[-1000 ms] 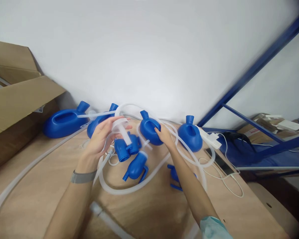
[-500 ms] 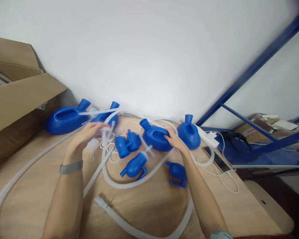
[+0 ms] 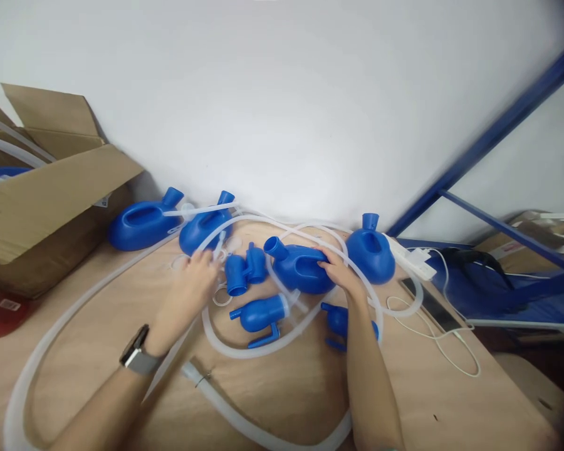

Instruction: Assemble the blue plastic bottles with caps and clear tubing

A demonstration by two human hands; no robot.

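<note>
My right hand (image 3: 339,270) is wrapped round the handle side of a blue bottle (image 3: 297,268) lying on the wooden table (image 3: 282,382), its neck toward the upper left. My left hand (image 3: 198,279) is palm down over small clear parts and white rings (image 3: 222,297); its fingertips are bent down, and what they hold, if anything, is hidden. Between the hands lie blue spouted fittings (image 3: 236,274), and nearer me another blue fitting (image 3: 262,313) with a clear collar. A blue fitting (image 3: 337,319) is partly behind my right forearm. Translucent tubing (image 3: 244,352) loops around these pieces.
Two blue bottles (image 3: 143,224) stand at the back left, another (image 3: 370,255) at the right. An open cardboard box (image 3: 51,232) is at far left. A power strip (image 3: 416,263), phone (image 3: 430,304) and white cable lie right, beside a blue metal frame (image 3: 489,138).
My left hand has turned palm down and come nearer over the rings and clear parts. The held bottle has shifted slightly, with my right hand still on it. The view has swung left.
</note>
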